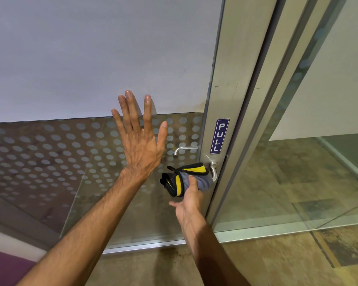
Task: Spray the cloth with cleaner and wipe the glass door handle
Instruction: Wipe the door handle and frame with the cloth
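Frosted glass fills the upper left of the frame, the wide panel of the glass door (pixel 70 58), giving way below to a band of pale dots over clear glass through which a brownish floor (pixel 277 265) shows. Down the right of centre runs the door's brushed metal frame (pixel 234 79), and right of it a second clear pane with more floor behind. At lower left and lower centre two bare forearms reach up into the picture. The left hand (pixel 141 145) lies flat and spread against the glass near the middle of the frame, fingers splayed, its grip released and holding nothing. The right hand (pixel 189 200), below and to the right of it, has its grip clenched on a bunched cloth (pixel 186 178), grey with yellow panels and black edging, the thumb pressed on top of the fabric. The cloth sits wrapped over the door handle (pixel 213 172), a metal lever at lower centre-right; only the lever's root and bend show, just right of the fabric. A second lever (pixel 184 150) shows through the glass, just above the cloth. A blue PULL sign (pixel 220 136) is stuck upright on the frame above the handle.
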Motion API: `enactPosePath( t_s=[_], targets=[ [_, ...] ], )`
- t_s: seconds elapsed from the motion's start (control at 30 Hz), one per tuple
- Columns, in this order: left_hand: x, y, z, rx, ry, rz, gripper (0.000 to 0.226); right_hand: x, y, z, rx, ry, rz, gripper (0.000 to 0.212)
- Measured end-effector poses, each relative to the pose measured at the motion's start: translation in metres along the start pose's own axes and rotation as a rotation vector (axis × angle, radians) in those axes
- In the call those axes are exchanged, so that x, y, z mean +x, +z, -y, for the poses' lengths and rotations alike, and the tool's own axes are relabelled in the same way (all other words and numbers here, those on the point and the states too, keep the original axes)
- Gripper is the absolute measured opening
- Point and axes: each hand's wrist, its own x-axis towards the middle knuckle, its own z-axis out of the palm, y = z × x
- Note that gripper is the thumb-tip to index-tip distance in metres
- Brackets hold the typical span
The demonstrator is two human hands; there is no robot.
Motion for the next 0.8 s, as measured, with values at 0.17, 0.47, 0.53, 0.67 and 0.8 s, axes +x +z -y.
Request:
enactPosePath(
  t_s=[0.17, 0.47, 0.53, 0.67, 0.8],
  targets=[
    [0.001, 0.000, 0.000, -0.004, 0.000, -0.006, 0.067, -0.007, -0.005, 0.003, -0.053, 0.029, 0.069, 0.028],
    [0.000, -0.001, -0.001, -0.010, -0.003, -0.006, 0.068, -0.020, -0.014, -0.004, -0.201, 0.101, 0.233, 0.023],
    [0.000, -0.001, 0.000, -0.009, 0.001, -0.008, 0.067, -0.024, -0.013, -0.008, -0.234, 0.116, 0.252, 0.029],
    [0.001, -0.002, 0.001, -0.006, 0.005, -0.005, 0.067, -0.032, -0.014, -0.012, -0.288, 0.154, 0.325, 0.039],
    [0.001, -0.004, 0.001, -0.001, 0.010, -0.001, 0.066, -0.040, -0.032, -0.013, -0.276, 0.185, 0.451, 0.042]
  ],
)
